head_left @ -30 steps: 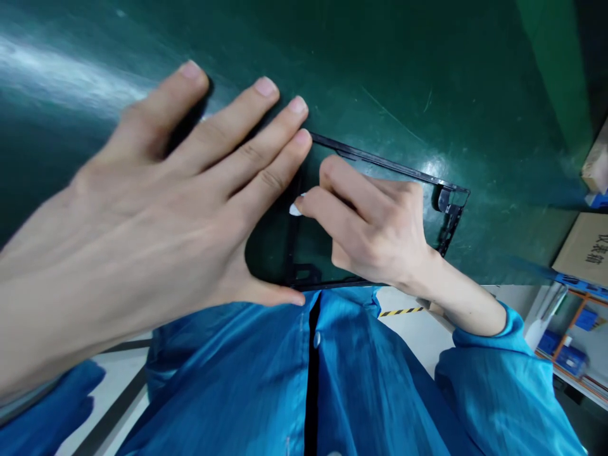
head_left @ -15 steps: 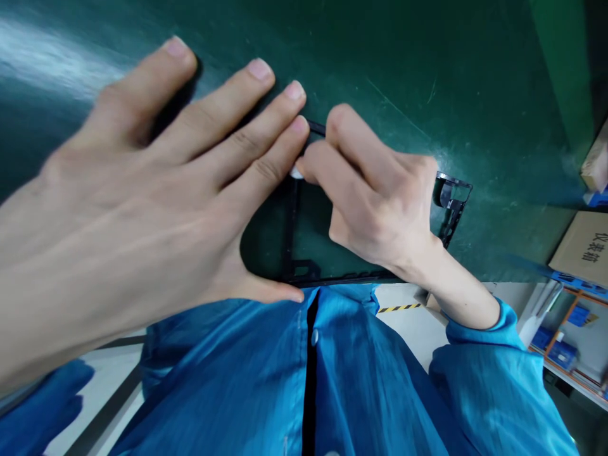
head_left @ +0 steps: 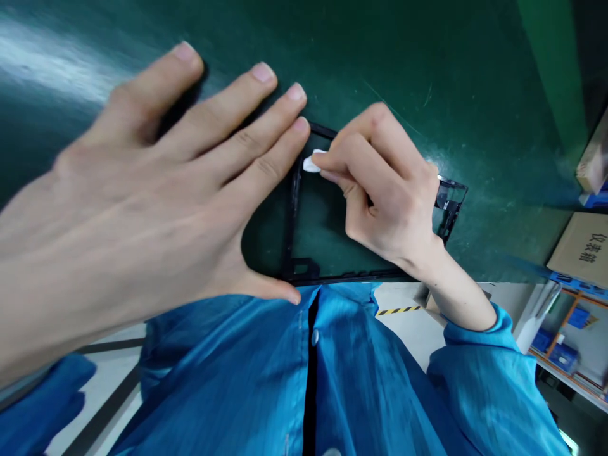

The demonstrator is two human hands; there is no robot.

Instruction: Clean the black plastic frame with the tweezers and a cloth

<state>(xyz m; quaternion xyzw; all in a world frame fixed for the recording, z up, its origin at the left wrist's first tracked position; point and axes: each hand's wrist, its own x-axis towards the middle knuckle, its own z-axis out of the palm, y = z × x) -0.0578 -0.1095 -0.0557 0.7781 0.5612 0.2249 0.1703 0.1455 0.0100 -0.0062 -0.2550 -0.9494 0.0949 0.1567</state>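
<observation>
The right hand (head_left: 389,187), pinching a white wad (head_left: 311,162), has shifted slightly towards 3 o'clock, exposing more of the black frame (head_left: 294,201) on the table (head_left: 494,126). The left hand (head_left: 175,183), spread, lies at its 9 o'clock end.

One left hand (head_left: 180,196) at nine o'clock, one right hand (head_left: 389,190) at two. One wad (head_left: 312,163) at twelve, one frame (head_left: 292,215); one lettered carton (head_left: 579,250) at three; two buttons (head_left: 315,337) at six.
</observation>
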